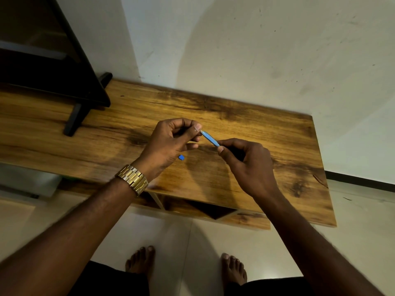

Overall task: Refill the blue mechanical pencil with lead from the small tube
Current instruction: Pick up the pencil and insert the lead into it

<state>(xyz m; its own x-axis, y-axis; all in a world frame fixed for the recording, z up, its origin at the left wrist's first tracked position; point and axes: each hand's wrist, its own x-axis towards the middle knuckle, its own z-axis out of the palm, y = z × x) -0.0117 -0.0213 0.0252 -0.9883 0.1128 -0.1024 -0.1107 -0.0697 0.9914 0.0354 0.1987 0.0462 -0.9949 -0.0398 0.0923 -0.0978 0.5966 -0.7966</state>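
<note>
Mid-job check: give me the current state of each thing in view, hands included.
Pencil: off the table, held between both hands.
Left hand: pinching the pencil's upper end.
Right hand: gripping its lower end.
Blue cap: lying loose on the table.
Lead tube: not visible.

A: What's the surface?
B: Wooden table point(245, 116) w/ dark grain, set vs. the far wall.
A: What's on it?
B: Small blue cap point(181, 157) near the middle — and a black stand point(74, 120), far left.
</note>
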